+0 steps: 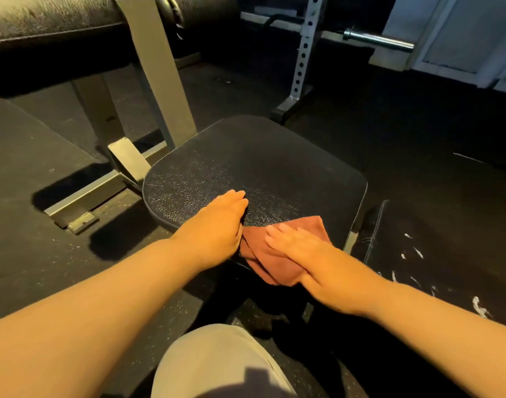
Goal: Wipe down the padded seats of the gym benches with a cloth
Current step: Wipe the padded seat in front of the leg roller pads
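Cloth (277, 254) lies under right hand (312, 262) on unlabelled seat (246, 168).

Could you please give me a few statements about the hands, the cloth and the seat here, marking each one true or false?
1. The right hand lies flat on the cloth. True.
2. The cloth is blue. False: it is reddish-brown.
3. The cloth sits at the near edge of the padded seat. True.
4. The left hand is raised clear of the seat. False: it rests on the seat beside the cloth.
5. A barbell end shows at the upper right. True.
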{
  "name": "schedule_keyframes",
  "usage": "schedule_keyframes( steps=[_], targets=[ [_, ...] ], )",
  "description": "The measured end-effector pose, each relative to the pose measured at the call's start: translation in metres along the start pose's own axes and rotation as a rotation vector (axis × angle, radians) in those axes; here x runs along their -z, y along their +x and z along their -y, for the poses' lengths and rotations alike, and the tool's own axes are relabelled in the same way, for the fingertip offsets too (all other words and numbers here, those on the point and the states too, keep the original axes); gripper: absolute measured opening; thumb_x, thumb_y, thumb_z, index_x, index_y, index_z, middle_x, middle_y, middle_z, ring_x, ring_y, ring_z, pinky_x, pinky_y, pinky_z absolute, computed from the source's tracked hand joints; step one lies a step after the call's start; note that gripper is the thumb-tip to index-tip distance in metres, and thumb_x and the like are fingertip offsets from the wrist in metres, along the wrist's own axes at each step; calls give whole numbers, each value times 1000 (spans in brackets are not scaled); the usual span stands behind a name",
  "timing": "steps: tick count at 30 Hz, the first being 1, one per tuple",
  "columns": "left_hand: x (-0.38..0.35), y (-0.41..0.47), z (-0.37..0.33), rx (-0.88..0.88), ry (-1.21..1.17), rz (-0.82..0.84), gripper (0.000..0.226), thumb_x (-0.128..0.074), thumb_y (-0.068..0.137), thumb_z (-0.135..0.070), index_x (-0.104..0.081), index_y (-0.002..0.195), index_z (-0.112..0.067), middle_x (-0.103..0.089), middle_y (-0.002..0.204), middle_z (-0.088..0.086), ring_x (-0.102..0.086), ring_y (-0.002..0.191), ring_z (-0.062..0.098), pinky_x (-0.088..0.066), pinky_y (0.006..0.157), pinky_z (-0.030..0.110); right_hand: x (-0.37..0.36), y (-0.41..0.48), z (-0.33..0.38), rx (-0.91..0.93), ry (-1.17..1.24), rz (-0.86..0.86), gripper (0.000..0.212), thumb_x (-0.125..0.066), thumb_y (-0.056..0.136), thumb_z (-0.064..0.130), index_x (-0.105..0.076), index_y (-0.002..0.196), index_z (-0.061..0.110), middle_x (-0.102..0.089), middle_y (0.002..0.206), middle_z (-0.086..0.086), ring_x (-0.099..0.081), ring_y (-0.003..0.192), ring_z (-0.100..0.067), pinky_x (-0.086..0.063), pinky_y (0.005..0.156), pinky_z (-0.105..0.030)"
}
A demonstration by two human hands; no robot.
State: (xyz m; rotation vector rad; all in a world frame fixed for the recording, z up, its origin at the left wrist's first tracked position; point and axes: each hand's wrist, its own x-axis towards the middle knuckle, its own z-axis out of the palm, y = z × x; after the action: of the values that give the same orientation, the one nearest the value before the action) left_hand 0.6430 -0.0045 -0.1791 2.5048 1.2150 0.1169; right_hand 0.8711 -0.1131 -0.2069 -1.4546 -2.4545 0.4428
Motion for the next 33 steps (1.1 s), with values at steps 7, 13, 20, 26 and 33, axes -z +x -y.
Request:
schedule_keyframes(
  steps=[7, 13, 20, 26, 33],
  targets=[
    [0, -5, 4, -8, 25, 11, 55, -35, 105, -17, -20, 158, -13, -12, 166, 0, -6, 154, 17, -7, 123, 32, 11, 29, -44, -431, 55, -245, 65, -46, 93, -5, -35, 154, 15, -28, 162, -6, -21, 151, -25, -5, 118, -16],
    [5, -6, 17, 32, 10, -17, 56, -38, 104, -17, -22, 157, -12, -14, 166, 3, -8, 154, 18, -9, 124, 31, 4, 5, -12, -65, 26, -18, 72, -49, 96, 1, -24, 158, 29, -11, 164, 16, -5, 151, 3, -1, 122, -17],
    [4, -10, 18, 17, 27, -32, 54, -39, 103, -18, -26, 155, -10, -21, 164, 4, -13, 153, 22, -11, 124, 35, 8, 30, -41, -422, 69, -304, 66, -50, 90, -8, -39, 151, 15, -39, 156, -10, -31, 147, -29, -1, 112, -6],
    [-14, -12, -3, -96, 50, -116, 48, -30, 99, -19, -44, 142, -2, -39, 150, 14, -31, 143, 32, -15, 121, 42, -1, 0, -1, -83, -28, -61, 72, -51, 93, 3, -28, 157, 27, -15, 163, 16, -8, 150, 4, -3, 122, -16],
    [-16, -8, 7, -69, 73, -168, 48, -36, 105, -20, -35, 151, -5, -29, 160, 10, -21, 150, 26, -9, 123, 34, 0, 35, -21, -446, 3, -253, 67, -47, 94, 1, -29, 156, 18, -21, 165, 0, -14, 153, -20, -3, 124, -28]
  ],
)
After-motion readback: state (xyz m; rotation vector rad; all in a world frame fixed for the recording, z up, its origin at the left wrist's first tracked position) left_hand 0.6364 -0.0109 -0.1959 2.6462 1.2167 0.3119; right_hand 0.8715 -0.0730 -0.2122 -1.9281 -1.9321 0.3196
